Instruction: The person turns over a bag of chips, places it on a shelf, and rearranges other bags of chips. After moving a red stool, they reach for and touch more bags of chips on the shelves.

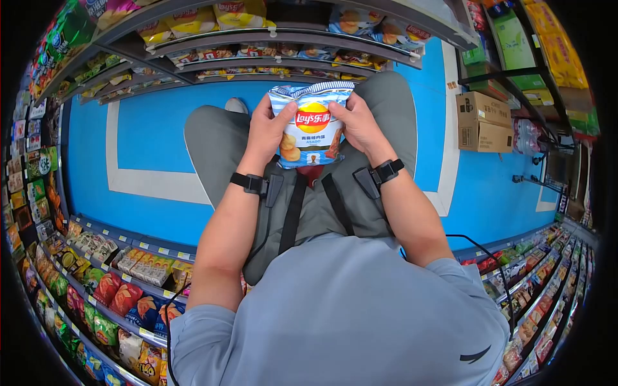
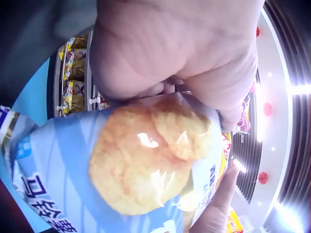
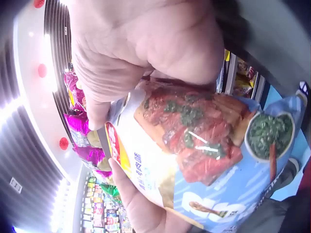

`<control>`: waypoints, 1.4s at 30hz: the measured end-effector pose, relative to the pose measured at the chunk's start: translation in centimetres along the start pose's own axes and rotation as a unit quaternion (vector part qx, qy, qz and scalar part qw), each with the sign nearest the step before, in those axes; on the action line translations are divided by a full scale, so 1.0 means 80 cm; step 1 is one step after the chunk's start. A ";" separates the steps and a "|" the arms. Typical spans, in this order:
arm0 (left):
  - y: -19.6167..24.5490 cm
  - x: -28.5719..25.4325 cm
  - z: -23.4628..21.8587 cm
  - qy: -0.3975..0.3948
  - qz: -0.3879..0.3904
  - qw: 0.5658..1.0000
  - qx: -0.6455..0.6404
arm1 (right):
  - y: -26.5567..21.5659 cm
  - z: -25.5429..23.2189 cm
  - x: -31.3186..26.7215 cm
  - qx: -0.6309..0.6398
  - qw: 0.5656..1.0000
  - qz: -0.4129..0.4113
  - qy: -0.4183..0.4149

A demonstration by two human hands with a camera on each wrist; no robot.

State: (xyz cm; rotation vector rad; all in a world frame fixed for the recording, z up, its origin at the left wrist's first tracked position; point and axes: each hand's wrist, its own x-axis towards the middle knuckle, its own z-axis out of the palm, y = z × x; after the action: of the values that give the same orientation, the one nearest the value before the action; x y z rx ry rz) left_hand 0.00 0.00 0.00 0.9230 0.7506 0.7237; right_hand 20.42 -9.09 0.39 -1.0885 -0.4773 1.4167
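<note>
A blue and white Lay's chip bag (image 1: 312, 138) is held upright between both hands above the lap. The left hand (image 1: 269, 132) grips its left side, thumb on the front near the logo. On the other side the right hand (image 1: 362, 127) grips the edge, its thumb also on the front. In the left wrist view the bag (image 2: 141, 160) shows printed chips below the left palm (image 2: 175, 48). The right wrist view shows printed meat and a green sauce on the bag (image 3: 194, 141), under the right palm (image 3: 146, 43). The fingers behind the bag are mostly hidden.
Snack shelves (image 1: 219, 44) stand in front of the knees, with more packed shelves (image 1: 122, 309) behind the person on both sides. A cardboard box (image 1: 484, 122) sits on the blue floor (image 1: 161, 141) at the right, beside a rack of green and yellow packs.
</note>
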 end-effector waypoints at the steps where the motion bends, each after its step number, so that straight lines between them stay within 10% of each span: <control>1: 0.002 -0.001 0.002 0.003 0.005 1.000 0.001 | 0.000 -0.001 -0.001 0.020 1.000 0.005 0.005; 23: 0.004 0.003 -0.009 0.096 0.153 0.974 0.137 | 0.008 0.011 0.004 -0.007 1.000 0.002 0.025; 35: -0.008 0.014 -0.014 0.139 0.115 0.981 -0.073 | 0.009 0.014 0.009 -0.005 1.000 -0.002 0.009; 42: -0.010 0.012 -0.022 0.152 0.127 0.980 0.029 | 0.012 0.003 0.016 -0.033 0.996 -0.063 0.061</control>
State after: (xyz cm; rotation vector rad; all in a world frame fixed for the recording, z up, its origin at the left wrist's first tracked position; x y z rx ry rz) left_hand -0.76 1.20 -1.66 0.9829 0.9359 1.0909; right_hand 19.93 -8.04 -0.73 -1.1716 -0.4986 1.2245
